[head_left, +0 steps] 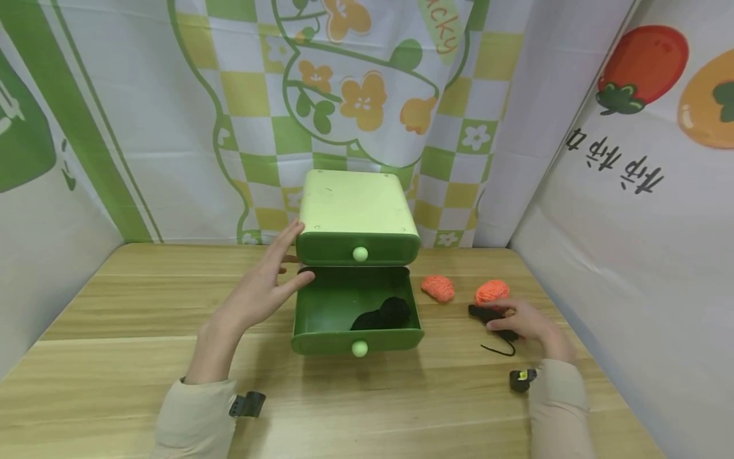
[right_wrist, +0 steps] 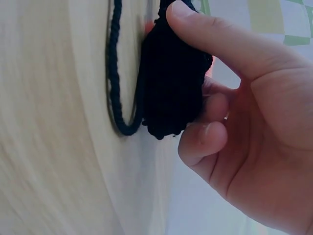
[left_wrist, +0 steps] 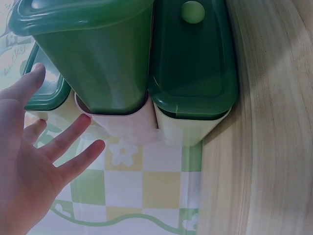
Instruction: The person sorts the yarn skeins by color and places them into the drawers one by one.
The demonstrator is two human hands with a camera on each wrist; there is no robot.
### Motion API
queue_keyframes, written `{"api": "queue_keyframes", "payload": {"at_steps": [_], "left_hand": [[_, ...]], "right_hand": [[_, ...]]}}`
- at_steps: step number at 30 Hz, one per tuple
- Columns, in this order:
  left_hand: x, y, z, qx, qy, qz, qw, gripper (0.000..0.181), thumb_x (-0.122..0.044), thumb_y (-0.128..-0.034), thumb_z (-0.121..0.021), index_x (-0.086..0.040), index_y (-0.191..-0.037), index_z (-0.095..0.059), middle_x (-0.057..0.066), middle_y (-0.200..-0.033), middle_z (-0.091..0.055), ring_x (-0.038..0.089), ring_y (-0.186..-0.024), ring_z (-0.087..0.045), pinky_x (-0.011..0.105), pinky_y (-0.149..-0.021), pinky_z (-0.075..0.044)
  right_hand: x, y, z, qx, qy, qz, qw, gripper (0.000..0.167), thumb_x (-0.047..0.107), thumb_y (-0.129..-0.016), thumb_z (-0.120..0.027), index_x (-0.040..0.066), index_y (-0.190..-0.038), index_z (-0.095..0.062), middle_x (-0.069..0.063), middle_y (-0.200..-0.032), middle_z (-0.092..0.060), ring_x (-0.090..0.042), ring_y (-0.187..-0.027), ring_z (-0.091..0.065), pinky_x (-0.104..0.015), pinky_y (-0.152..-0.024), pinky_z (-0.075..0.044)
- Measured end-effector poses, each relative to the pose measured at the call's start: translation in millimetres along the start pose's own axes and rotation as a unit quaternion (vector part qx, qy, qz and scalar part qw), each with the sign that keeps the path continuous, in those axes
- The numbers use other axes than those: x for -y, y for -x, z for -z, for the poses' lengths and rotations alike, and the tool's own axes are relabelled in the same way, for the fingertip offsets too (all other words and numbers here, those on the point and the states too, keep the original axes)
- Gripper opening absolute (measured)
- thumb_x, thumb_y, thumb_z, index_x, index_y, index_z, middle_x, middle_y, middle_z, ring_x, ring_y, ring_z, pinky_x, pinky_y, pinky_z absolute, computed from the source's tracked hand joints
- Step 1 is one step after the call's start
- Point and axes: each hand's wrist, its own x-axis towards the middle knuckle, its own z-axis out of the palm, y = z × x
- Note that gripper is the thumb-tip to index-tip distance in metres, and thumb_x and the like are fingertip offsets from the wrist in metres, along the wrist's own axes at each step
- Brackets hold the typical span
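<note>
In the head view a green drawer unit (head_left: 355, 201) stands with its middle drawer (head_left: 327, 309) pulled out, and dark bundles (head_left: 381, 317) lie inside at the drawer's right. My left hand (head_left: 258, 293) is spread beside the unit's left side, fingers apart; the left wrist view also shows this hand (left_wrist: 34, 161) holding nothing. On the right, my right hand (head_left: 524, 322) has its thumb and fingers around a black yarn bundle (head_left: 487, 313) with a loose tail. Up close in the right wrist view, my hand (right_wrist: 244, 103) pinches the black bundle (right_wrist: 171, 83) between thumb and fingers.
Two orange yarn bundles lie on the table (head_left: 143, 306): one (head_left: 438, 288) right of the unit, the other (head_left: 492, 292) just behind my right hand. A patterned curtain (head_left: 246, 127) hangs behind, with white cloth walls at both sides.
</note>
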Motion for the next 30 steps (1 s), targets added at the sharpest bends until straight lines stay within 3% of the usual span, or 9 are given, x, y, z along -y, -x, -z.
{"api": "queue_keyframes", "payload": {"at_steps": [7,11,14,19,22,30], "left_hand": [[0.9,-0.8,-0.6,-0.001,-0.002,-0.005,1.0,0.081,-0.045,-0.098,-0.059,-0.047,-0.157,-0.004,-0.013,-0.167,0.001,0.033,-0.127,-0.056,0.058,-0.1,-0.05],[1.0,-0.9,-0.3,-0.003,0.002,-0.007,1.0,0.081,-0.043,-0.0981,-0.06,-0.047,-0.157,-0.004,-0.014,-0.167,0.001,0.033,-0.126,-0.056,0.058,-0.1,-0.05],[1.4,-0.5,-0.4,-0.003,0.003,-0.006,1.0,0.081,-0.044,-0.0981,-0.06,-0.047,-0.157,-0.004,-0.014,-0.167,0.001,0.032,-0.127,-0.056,0.058,-0.1,-0.05],[2.1,0.1,-0.6,-0.002,0.002,-0.003,1.0,0.081,-0.045,-0.098,-0.059,-0.046,-0.157,-0.004,-0.013,-0.167,0.001,0.033,-0.128,-0.055,0.058,-0.1,-0.05],[2.2,0.2,-0.6,-0.001,0.003,-0.003,1.0,0.081,-0.044,-0.0982,-0.06,-0.046,-0.157,-0.004,-0.014,-0.167,0.002,0.033,-0.128,-0.054,0.059,-0.1,-0.049],[0.6,0.4,0.2,-0.001,0.001,-0.006,1.0,0.081,-0.045,-0.0981,-0.059,-0.046,-0.157,-0.004,-0.013,-0.167,0.001,0.032,-0.126,-0.056,0.058,-0.1,-0.05]], "right_hand": [[-0.1,0.0,0.8,0.003,-0.006,-0.013,0.9999,0.054,0.026,-0.09,-0.074,0.008,-0.138,-0.058,-0.03,-0.129,-0.054,-0.022,-0.075,-0.055,-0.031,-0.043,-0.046],[3.3,-0.4,2.5,0.004,0.003,-0.023,0.9997,0.056,0.028,-0.09,-0.073,0.007,-0.139,-0.057,-0.033,-0.134,-0.051,-0.026,-0.083,-0.057,-0.032,-0.046,-0.048],[6.9,-1.1,3.2,0.003,0.019,-0.017,0.9997,0.056,0.031,-0.09,-0.073,0.007,-0.139,-0.057,-0.032,-0.133,-0.053,-0.03,-0.097,-0.057,-0.033,-0.057,-0.051],[11.8,-3.3,3.6,-0.012,0.048,0.021,0.9985,0.053,0.032,-0.09,-0.074,0.006,-0.134,-0.062,-0.022,-0.122,-0.064,-0.031,-0.107,-0.058,-0.036,-0.082,-0.05],[16.4,-4.1,3.7,-0.021,0.051,0.039,0.9977,0.051,0.032,-0.09,-0.073,0.006,-0.134,-0.063,-0.02,-0.123,-0.064,-0.032,-0.11,-0.059,-0.041,-0.088,-0.049],[38.3,-3.8,9.3,-0.036,0.043,0.037,0.9977,0.052,0.033,-0.091,-0.072,0.008,-0.135,-0.062,-0.023,-0.124,-0.064,-0.027,-0.099,-0.061,-0.034,-0.077,-0.05]]}}
